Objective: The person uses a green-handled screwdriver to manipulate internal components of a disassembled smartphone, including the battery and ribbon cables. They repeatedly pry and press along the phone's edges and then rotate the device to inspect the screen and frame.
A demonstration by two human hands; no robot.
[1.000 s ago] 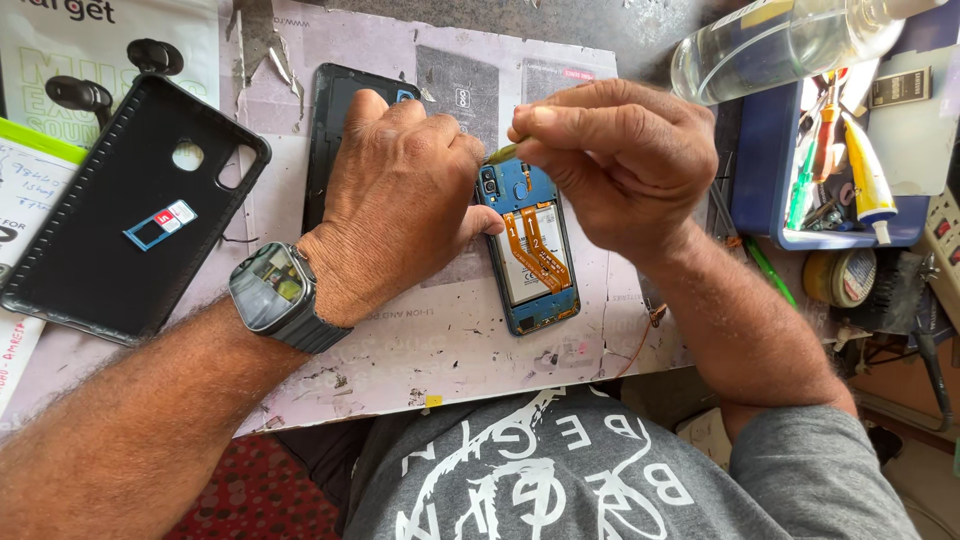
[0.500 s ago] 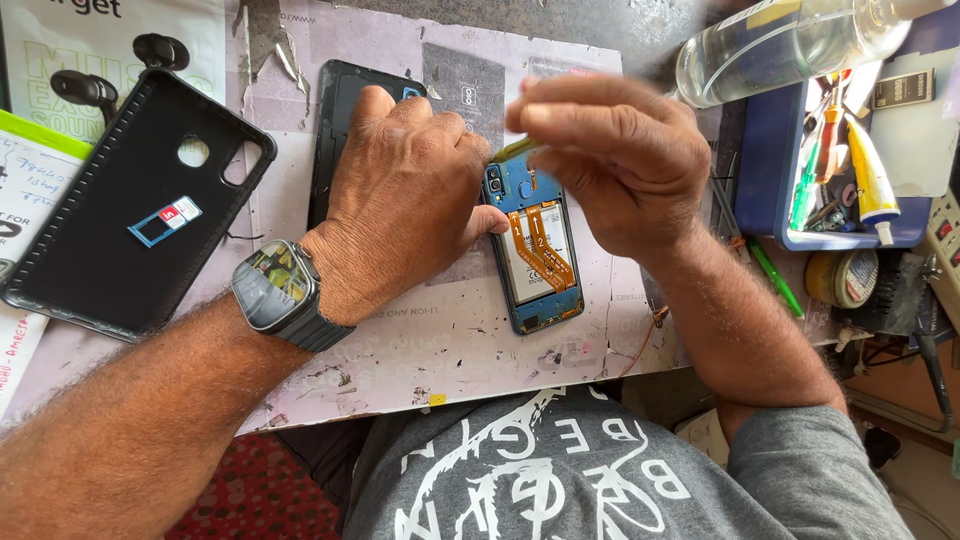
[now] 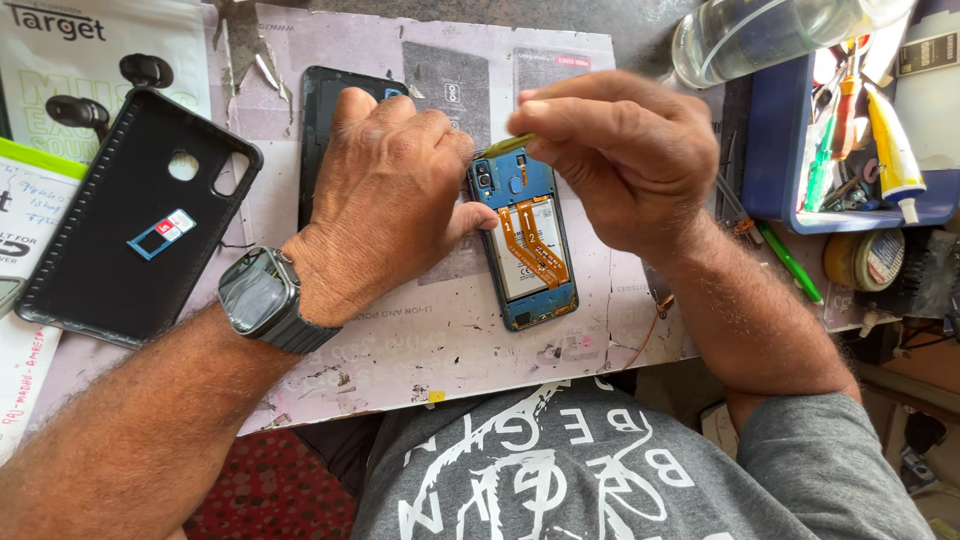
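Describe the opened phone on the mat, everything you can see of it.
The opened phone lies flat on the worn work mat, back cover off. Its blue inner frame shows a pale battery crossed by orange ribbon cables. The left hand steadies its left edge; the right hand holds a yellow-green tool at its top corner.

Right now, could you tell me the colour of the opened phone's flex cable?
Orange flex cable, head view.

We count two hands, the left hand [image 3: 385, 200] and the right hand [image 3: 625, 160], one opened phone [image 3: 528, 240], one yellow tool [image 3: 505, 147], one black phone case [image 3: 135, 215], one wristwatch [image 3: 258, 297], one clear bottle [image 3: 770, 35] and one blue tray [image 3: 775, 150].
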